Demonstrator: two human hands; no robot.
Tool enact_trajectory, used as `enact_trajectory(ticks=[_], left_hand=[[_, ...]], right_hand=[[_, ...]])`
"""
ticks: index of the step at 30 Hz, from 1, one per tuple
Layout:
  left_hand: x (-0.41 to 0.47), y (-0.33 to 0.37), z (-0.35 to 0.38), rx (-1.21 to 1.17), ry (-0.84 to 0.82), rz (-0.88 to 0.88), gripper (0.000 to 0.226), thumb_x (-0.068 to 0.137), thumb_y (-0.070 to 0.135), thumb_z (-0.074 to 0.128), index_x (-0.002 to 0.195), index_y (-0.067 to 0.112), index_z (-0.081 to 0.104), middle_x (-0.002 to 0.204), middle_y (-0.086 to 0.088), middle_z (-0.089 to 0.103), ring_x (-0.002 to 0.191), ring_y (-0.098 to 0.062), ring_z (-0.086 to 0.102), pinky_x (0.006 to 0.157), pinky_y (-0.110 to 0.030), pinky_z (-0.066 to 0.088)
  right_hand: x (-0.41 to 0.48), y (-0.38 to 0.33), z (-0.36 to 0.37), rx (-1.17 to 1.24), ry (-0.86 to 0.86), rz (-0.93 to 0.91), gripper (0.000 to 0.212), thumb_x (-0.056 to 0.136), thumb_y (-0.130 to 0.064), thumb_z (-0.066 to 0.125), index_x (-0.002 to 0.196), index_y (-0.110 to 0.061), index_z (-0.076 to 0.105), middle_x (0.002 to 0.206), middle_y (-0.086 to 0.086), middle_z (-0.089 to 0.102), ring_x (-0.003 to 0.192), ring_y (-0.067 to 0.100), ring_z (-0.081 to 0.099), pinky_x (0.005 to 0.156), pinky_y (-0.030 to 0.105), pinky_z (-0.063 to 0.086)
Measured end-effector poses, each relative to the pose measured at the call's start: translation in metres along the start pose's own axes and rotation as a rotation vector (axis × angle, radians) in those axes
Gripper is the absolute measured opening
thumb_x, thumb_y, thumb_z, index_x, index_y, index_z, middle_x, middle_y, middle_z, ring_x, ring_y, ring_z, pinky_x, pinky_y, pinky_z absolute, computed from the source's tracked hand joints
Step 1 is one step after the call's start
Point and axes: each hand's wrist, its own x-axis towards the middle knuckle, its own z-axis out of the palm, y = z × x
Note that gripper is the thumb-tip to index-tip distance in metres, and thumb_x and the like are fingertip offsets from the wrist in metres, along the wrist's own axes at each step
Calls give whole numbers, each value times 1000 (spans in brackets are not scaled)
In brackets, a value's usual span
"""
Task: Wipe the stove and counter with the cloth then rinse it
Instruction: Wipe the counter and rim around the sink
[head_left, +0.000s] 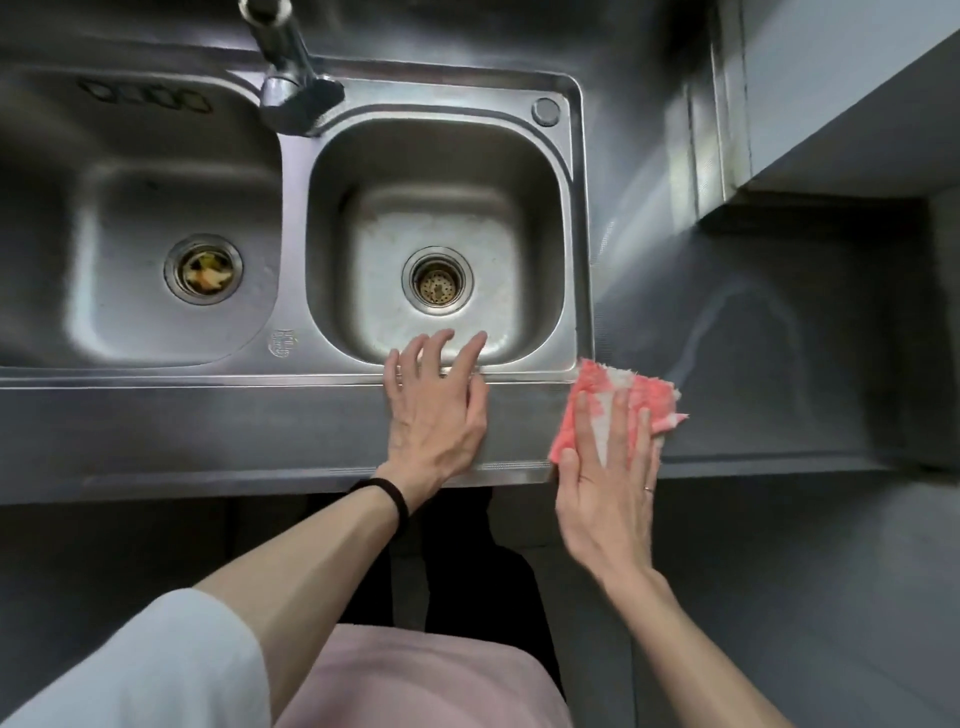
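In left strainer (174, 270), food scraps (207, 274).

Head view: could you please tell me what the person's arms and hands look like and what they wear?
The left arm has a loose white fabric sleeve ending near the elbow, and a black elastic band circles the wrist below the left hand. The right hand has a thin silver-coloured ring on one of its fingers; the right forearm shows no sleeve.

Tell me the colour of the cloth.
Pink with white patches; the cloth shows in the head view.
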Motion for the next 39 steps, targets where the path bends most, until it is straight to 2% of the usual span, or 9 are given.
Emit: enact_trajectory(ticks=[4, 7, 12, 20, 24, 28, 31, 34, 39], left_hand=[[-2, 3, 14, 198, 49, 16, 46, 103, 40, 35, 141, 35, 59, 130, 5, 66, 130, -23, 52, 127, -50, 18], [-3, -1, 22, 264, 121, 51, 41, 102, 38, 39, 134, 33, 64, 119, 5, 69, 117, -24, 58, 123, -52, 26], [-1, 0, 28, 288, 194, 63, 35, 100, 36, 42, 126, 32, 65, 114, 2, 68, 113, -27, 56, 119, -51, 30], [0, 1, 31, 302, 250, 57, 36, 99, 35, 42, 123, 29, 68, 115, 1, 68, 112, -26, 57, 114, -49, 33], [-1, 1, 31, 292, 251, 44, 36, 98, 37, 41, 125, 30, 65, 116, 1, 67, 112, -26, 55, 109, -49, 35], [-1, 3, 31, 281, 271, 37, 38, 97, 36, 42, 127, 29, 66, 117, 0, 68, 114, -26, 54, 105, -48, 37], [-2, 4, 30, 276, 261, 25, 38, 97, 35, 43, 127, 29, 66, 117, 0, 68, 114, -26, 54, 106, -48, 37], [-1, 6, 29, 275, 246, 22, 38, 97, 35, 44, 126, 29, 67, 117, -1, 68, 114, -28, 55, 106, -49, 37], [5, 12, 34, 286, 249, 16, 39, 97, 36, 41, 127, 30, 66, 117, -2, 68, 113, -29, 56, 105, -49, 36]], right_hand=[[-11, -8, 8, 27, 7, 17, 65, 105, -47, 19, 165, -38, -4, 174, -2, -21, 159, 23, -23, 129, 49, -11], [-7, 3, 6, 11, -19, -51, 64, 106, -49, 20, 165, -40, -1, 173, -2, -21, 159, 24, -23, 127, 48, -13], [70, 15, -22, 0, -14, -117, 61, 105, -50, 19, 164, -48, 1, 173, -3, -23, 157, 23, -28, 127, 51, -16], [197, -7, -61, 1, 52, -187, 61, 109, -46, 26, 165, -42, 2, 175, 3, -13, 160, 29, -18, 127, 57, -12], [128, 0, -44, 44, 82, -166, 61, 110, -42, 28, 166, -36, 4, 175, 4, -13, 160, 26, -17, 128, 55, -7], [7, 30, -11, 5, 45, -144, 63, 109, -41, 26, 167, -30, 6, 175, 5, -10, 162, 28, -11, 128, 57, 1], [-28, 45, -4, -38, -23, -157, 65, 105, -40, 30, 167, -31, 11, 176, 7, -5, 162, 31, -6, 127, 57, 3], [6, 50, -19, -69, -78, -203, 65, 105, -44, 25, 166, -39, 2, 175, 5, -14, 161, 28, -16, 129, 54, -5], [142, 66, -63, -72, 39, -183, 62, 110, -44, 29, 166, -39, 2, 175, 5, -15, 160, 26, -19, 128, 56, -9]])
